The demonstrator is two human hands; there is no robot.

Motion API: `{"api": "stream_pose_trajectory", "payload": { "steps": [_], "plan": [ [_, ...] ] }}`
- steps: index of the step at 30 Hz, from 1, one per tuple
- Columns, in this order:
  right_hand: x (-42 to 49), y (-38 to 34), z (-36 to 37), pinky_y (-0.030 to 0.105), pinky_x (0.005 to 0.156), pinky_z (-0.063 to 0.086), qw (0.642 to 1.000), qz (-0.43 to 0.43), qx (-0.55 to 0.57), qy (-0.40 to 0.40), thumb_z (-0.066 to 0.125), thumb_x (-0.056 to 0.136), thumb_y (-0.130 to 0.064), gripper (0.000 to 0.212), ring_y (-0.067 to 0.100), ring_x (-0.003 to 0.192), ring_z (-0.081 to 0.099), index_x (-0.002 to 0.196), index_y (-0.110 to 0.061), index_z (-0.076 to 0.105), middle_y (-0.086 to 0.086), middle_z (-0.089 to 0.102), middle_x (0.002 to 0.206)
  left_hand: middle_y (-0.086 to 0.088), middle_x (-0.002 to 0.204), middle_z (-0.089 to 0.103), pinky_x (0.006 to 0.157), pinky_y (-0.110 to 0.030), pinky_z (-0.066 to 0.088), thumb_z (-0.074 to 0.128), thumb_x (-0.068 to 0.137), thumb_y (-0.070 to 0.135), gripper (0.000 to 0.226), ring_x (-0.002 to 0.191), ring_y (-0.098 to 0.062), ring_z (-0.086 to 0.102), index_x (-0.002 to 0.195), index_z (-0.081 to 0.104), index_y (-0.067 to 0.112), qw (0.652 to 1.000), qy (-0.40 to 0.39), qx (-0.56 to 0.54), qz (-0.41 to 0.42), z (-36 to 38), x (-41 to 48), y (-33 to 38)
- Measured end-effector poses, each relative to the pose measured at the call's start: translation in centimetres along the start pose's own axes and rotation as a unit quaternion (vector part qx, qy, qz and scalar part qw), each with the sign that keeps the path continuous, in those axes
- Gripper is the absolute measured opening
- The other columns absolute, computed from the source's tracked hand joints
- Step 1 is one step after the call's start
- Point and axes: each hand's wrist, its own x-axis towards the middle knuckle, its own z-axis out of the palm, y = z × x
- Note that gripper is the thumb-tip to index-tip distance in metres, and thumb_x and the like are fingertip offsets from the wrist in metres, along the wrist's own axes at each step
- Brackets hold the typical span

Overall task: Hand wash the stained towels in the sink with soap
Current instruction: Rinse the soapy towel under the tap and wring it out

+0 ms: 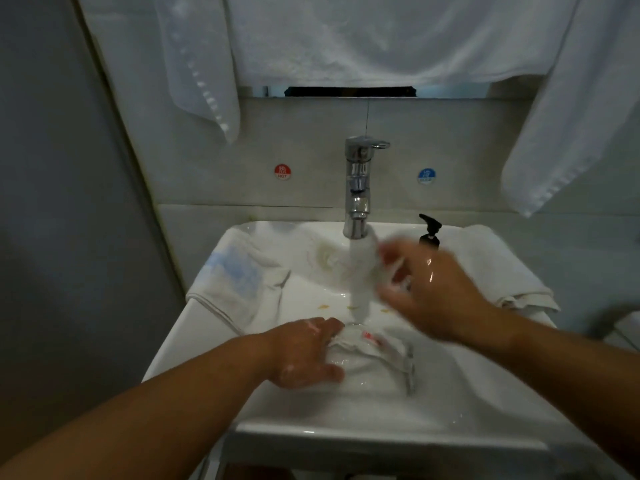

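My fingers (327,324) at the wet towel (370,362), lower centre of the frame.

My left hand (304,355), flecked with suds, holds the left edge of the wet towel between thumb and fingers. The towel lies bunched on the floor of the sink (346,434), touching the hand and just right of it, with a red mark on its upper fold. My right hand (440,292), right of centre, is above the towel and beside the white stream under the faucet (358,188). It is motion-blurred, so I cannot tell whether its fingers grip anything. A blue-stained towel (232,278) drapes over the sink's left rim, a folded towel (502,271) lies on the right rim, and the soap bottle (429,233) stands just beyond my right hand.
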Motion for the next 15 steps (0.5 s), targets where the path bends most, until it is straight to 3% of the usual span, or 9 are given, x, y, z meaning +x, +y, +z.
{"api": "stream_pose_trajectory", "payload": {
  "steps": [2, 4, 6, 8, 12, 15],
  "plan": [
    [-2.5, 0.5, 2.1, 0.028, 0.110, 0.040, 0.969, 0.006, -0.052, -0.240, 0.077, 0.078, -0.060, 0.090, 0.010, 0.130, 0.048, 0.153, -0.035, 0.032, -0.017, 0.045, 0.142, 0.001, 0.149, 0.045, 0.109, -0.037, 0.040, 0.059, 0.086, 0.072, 0.087, 0.130, -0.021, 0.048, 0.154, 0.027, 0.030, 1.000, -0.005, 0.019, 0.002, 0.4, 0.0, 0.5],
    [-3.7, 0.9, 4.1, 0.032, 0.120, 0.027, 0.930, 0.000, -0.075, -0.359, 0.075, 0.074, -0.069, 0.115, 0.016, 0.145, 0.031, 0.160, -0.036, 0.007, -0.010, 0.026, 0.162, 0.000, 0.151, 0.043, 0.111, -0.039, 0.040, 0.056, 0.085, 0.076, 0.090, 0.132, -0.022, 0.047, 0.155, 0.023, 0.030, 0.999, -0.012, 0.034, -0.010, 0.6, 0.0, 0.9],
    [-3.7, 0.9, 5.3, 0.034, 0.120, 0.026, 0.936, 0.011, -0.070, -0.344, 0.075, 0.076, -0.067, 0.117, 0.020, 0.147, 0.030, 0.160, -0.037, -0.002, -0.004, 0.020, 0.166, -0.001, 0.155, 0.041, 0.113, -0.040, 0.039, 0.052, 0.089, 0.074, 0.087, 0.136, -0.022, 0.046, 0.157, 0.020, 0.029, 0.999, -0.020, 0.029, -0.022, 0.3, 0.1, 1.0],
    [-3.1, 0.8, 5.4, 0.032, 0.116, 0.030, 0.936, 0.004, -0.069, -0.344, 0.074, 0.079, -0.064, 0.112, 0.020, 0.143, 0.037, 0.159, -0.039, 0.000, -0.001, 0.028, 0.164, -0.001, 0.151, 0.047, 0.111, -0.038, 0.041, 0.051, 0.092, 0.070, 0.081, 0.131, -0.022, 0.051, 0.156, 0.025, 0.028, 0.999, -0.033, 0.008, -0.017, 0.0, -0.1, 1.0],
    [-2.3, 1.0, 3.6, 0.028, 0.099, 0.045, 0.912, -0.003, -0.018, -0.409, 0.068, 0.086, -0.064, 0.091, 0.012, 0.115, 0.056, 0.156, -0.041, 0.015, -0.006, 0.053, 0.146, 0.006, 0.138, 0.057, 0.106, -0.038, 0.045, 0.053, 0.093, 0.067, 0.063, 0.118, -0.014, 0.055, 0.145, 0.040, 0.035, 0.997, -0.060, -0.051, -0.009, -1.1, -0.8, 1.0],
    [-3.7, 0.6, 3.2, 0.028, 0.100, 0.041, 0.904, -0.026, -0.037, -0.424, 0.057, 0.092, -0.066, 0.087, 0.009, 0.111, 0.054, 0.159, -0.040, 0.009, -0.004, 0.049, 0.148, 0.003, 0.137, 0.052, 0.107, -0.040, 0.043, 0.047, 0.099, 0.061, 0.055, 0.121, -0.018, 0.053, 0.145, 0.044, 0.032, 0.996, -0.090, -0.020, 0.004, -0.7, -1.4, 1.4]
  ]
}}
